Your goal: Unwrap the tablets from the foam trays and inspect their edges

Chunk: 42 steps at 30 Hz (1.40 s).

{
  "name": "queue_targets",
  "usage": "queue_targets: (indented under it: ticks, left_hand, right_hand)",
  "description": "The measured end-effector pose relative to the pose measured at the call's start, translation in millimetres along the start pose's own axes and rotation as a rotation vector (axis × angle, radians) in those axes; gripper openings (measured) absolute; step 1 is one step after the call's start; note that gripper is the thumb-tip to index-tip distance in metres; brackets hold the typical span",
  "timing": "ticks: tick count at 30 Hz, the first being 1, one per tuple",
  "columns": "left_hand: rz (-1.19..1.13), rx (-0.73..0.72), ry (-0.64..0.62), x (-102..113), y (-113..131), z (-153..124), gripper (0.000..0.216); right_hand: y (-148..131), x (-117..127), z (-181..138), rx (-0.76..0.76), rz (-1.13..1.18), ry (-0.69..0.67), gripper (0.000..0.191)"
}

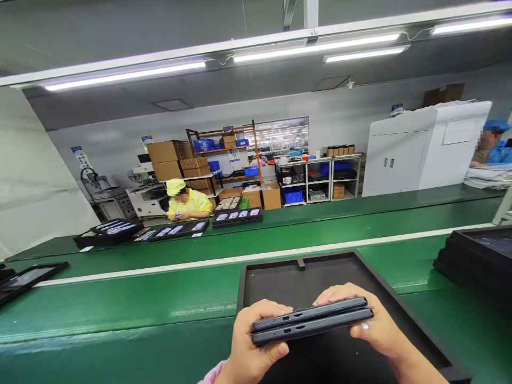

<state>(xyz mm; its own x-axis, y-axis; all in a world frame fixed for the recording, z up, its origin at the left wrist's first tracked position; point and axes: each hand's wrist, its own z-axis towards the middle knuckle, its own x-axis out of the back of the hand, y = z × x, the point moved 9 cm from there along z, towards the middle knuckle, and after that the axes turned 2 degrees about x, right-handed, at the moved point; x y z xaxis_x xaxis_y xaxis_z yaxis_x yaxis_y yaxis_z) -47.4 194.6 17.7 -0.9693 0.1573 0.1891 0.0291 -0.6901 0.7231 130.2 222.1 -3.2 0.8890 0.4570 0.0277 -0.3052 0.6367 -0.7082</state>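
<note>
Tablets (312, 320), two stacked edge-on, clamped between left hand (254, 346) and right hand (366, 320) over black foam tray (280, 277) on green table (120, 309).

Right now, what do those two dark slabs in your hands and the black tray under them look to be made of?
The two slabs: likely matte dark-grey plastic or coated metal, with smooth edges and small port cut-outs. The tray: seemingly black foam or moulded plastic, dull and non-reflective.
</note>
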Motion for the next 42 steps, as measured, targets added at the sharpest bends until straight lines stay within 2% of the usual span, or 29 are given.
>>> queue_targets:
  ticks: [3,7,14,27,30,35,37,39,42]
  left_hand:
    - [-0.007,-0.068,-0.023,-4,6,-2,0.036]
    - [-0.025,-0.098,-0.031,-6,7,-3,0.033]
    - [-0.061,-0.074,-0.030,-6,2,-7,0.031]
    - [-0.105,-0.095,-0.042,-15,11,-11,0.030]
    - [-0.085,-0.036,-0.036,-14,7,-6,0.033]
    - [-0.014,0.210,0.137,4,-12,21,0.041]
    - [-0.030,0.251,0.216,15,-22,29,0.043]
    - [-0.047,0.241,0.311,28,-35,31,0.045]
    - [-0.088,0.319,0.408,40,-71,21,0.053]
  right_hand:
    - [-8,-5,-1,0.072,0.020,-0.038,0.036]
    - [-10,-8,-1,0.075,0.018,-0.063,0.034]
    - [-9,-6,-4,0.067,0.015,-0.078,0.034]
    - [-1,-1,-15,0.025,0.036,-0.076,0.038]
    - [2,2,-10,-0.011,0.026,-0.062,0.039]
    - [15,27,16,-0.102,-0.071,0.125,0.046]
    - [25,33,25,-0.140,-0.075,0.156,0.046]
    - [43,32,28,-0.210,-0.066,0.107,0.050]
    - [75,22,21,-0.351,-0.120,-0.085,0.056]
